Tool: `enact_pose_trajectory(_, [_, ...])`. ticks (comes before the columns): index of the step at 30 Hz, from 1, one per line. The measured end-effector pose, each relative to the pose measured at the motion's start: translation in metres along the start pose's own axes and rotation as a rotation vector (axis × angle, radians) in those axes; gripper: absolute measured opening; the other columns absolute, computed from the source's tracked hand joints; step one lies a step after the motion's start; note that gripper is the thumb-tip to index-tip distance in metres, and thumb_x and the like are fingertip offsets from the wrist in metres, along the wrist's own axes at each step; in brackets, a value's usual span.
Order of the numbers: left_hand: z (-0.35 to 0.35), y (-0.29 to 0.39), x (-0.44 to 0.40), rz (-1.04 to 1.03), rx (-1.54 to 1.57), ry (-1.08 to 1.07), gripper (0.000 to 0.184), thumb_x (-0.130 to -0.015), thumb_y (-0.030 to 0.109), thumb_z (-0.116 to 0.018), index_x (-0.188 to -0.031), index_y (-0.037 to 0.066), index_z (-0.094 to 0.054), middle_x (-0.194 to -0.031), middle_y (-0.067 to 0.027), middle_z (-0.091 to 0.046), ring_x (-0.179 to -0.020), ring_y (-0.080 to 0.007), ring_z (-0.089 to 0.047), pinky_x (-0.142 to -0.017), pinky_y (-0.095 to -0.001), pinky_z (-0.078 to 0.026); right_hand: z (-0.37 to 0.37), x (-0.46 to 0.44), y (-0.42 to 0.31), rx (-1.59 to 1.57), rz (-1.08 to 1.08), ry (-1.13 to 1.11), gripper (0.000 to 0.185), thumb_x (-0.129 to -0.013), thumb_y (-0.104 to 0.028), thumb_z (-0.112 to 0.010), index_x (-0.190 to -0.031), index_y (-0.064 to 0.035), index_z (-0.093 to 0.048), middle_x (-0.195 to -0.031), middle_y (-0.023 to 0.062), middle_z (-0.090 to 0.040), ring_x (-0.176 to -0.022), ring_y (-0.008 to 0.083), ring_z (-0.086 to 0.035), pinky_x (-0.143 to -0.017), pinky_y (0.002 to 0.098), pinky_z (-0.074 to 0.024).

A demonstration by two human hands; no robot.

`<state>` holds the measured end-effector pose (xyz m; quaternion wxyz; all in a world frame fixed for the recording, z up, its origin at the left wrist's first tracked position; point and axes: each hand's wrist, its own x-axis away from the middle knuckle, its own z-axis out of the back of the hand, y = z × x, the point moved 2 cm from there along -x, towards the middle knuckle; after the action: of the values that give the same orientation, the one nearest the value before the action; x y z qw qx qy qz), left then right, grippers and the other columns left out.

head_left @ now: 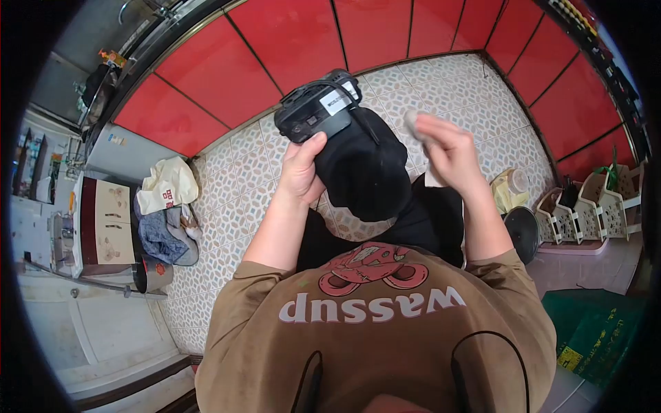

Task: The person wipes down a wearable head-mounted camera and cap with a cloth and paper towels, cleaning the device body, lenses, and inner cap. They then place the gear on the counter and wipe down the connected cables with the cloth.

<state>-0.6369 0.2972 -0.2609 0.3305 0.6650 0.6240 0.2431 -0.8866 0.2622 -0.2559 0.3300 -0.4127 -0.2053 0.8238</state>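
My left hand is closed on a black cap, its thumb against a black box-shaped device fixed to the cap's front. The device carries a white label and a strap or cable. The cap is held up over my lap with its dark inside partly showing. To the right, apart from the cap, my right hand is raised with its fingers bent together. A pale, soft-looking wipe shows below its palm, and something greyish covers the fingertips. Whether the wipe is cloth or paper I cannot tell.
Red cabinet fronts line the patterned tile floor. On the left are a cream bag, grey-blue cloth and a bin. White plastic racks, a round black lid and a green bag are on the right.
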Motion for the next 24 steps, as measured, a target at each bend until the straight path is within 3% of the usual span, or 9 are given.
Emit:
enact_pose_trajectory(3, [-0.011,-0.001,0.0,0.012,-0.041,-0.004,0.046,-0.09,0.016,-0.06,-0.131,0.002,-0.046,-0.123,-0.0141,-0.058,-0.112,-0.0267,-0.058,-0.099,-0.0408,-0.046,0.007,-0.008,-0.042,-0.116,0.156,0.262,0.033,-0.072,0.012,-0.058,-0.101,0.0009,-0.068,-0.108,0.0169,-0.067,-0.096,0.0334,-0.065,-0.085,0.0386,-0.0515])
enact_pose_trajectory(4, [-0.014,-0.003,-0.001,0.038,-0.028,0.001,0.046,-0.089,0.016,-0.06,-0.131,0.002,-0.046,-0.122,-0.0139,-0.058,-0.112,-0.0263,-0.058,-0.099,-0.0404,-0.046,0.004,-0.009,-0.045,-0.115,0.157,0.262,0.033,-0.072,0.012,-0.058,-0.101,0.0009,-0.068,-0.108,0.0169,-0.067,-0.096,0.0334,-0.065,-0.085,0.0386,-0.0515])
enact_pose_trajectory(7, [-0.022,-0.004,0.0,0.056,-0.031,0.02,0.044,-0.089,0.015,-0.061,-0.128,0.001,-0.048,-0.119,-0.0132,-0.06,-0.109,-0.0246,-0.06,-0.096,-0.0386,-0.048,-0.011,-0.01,-0.055,0.124,0.434,0.078,0.033,-0.071,0.011,-0.058,-0.101,0.0012,-0.067,-0.106,0.0159,-0.066,-0.097,0.0343,-0.064,-0.087,0.0397,-0.0502])
enact_pose_trajectory(11, [-0.022,-0.004,0.002,0.056,-0.057,0.069,0.038,-0.089,0.015,-0.062,-0.123,0.0,-0.053,-0.114,-0.012,-0.063,-0.103,-0.0219,-0.062,-0.091,-0.0351,-0.05,-0.001,-0.013,-0.057,0.18,0.275,0.18,0.033,-0.069,0.011,-0.06,-0.099,-0.0004,-0.067,-0.105,0.0141,-0.065,-0.099,0.0345,-0.062,-0.088,0.0405,-0.0489])
enact_pose_trajectory(16, [-0.037,-0.011,0.004,0.12,-0.03,0.008,0.032,-0.09,0.013,-0.06,-0.12,0.0,-0.056,-0.11,-0.0102,-0.064,-0.098,-0.0188,-0.064,-0.087,-0.0321,-0.051,-0.008,-0.037,-0.081,0.101,0.327,0.297,0.031,-0.068,0.009,-0.062,-0.097,-0.002,-0.067,-0.101,0.0112,-0.065,-0.097,0.0327,-0.062,-0.085,0.0395,-0.0487])
enact_pose_trajectory(19, [-0.04,-0.014,0.003,0.1,-0.055,-0.029,0.03,-0.091,0.011,-0.06,-0.118,0.0,-0.057,-0.11,-0.0089,-0.064,-0.097,-0.0162,-0.063,-0.086,-0.0305,-0.051,-0.012,-0.05,-0.079,0.307,0.289,0.274,0.027,-0.067,0.006,-0.063,-0.092,-0.0028,-0.066,-0.097,0.0093,-0.063,-0.094,0.031,-0.061,-0.081,0.0387,-0.0476])
enact_pose_trajectory(22, [-0.033,-0.015,0.004,0.063,-0.108,-0.042,0.028,-0.091,0.009,-0.06,-0.117,-0.001,-0.057,-0.109,-0.0075,-0.064,-0.096,-0.0134,-0.062,-0.085,-0.0289,-0.051,-0.024,-0.051,-0.087,0.173,0.41,0.124,0.026,-0.066,0.004,-0.064,-0.09,-0.0029,-0.065,-0.094,0.0088,-0.062,-0.093,0.0302,-0.06,-0.079,0.0384,-0.0468])
enact_pose_trajectory(24, [-0.028,-0.012,0.005,0.061,-0.326,-0.068,0.027,-0.09,0.006,-0.059,-0.115,-0.001,-0.058,-0.108,-0.006,-0.063,-0.095,-0.0112,-0.061,-0.084,-0.0271,-0.05,-0.025,-0.049,-0.088,0.106,0.469,0.047,0.025,-0.065,0.003,-0.064,-0.089,-0.003,-0.064,-0.093,0.0086,-0.062,-0.092,0.0299,-0.06,-0.078,0.0382,-0.0464])
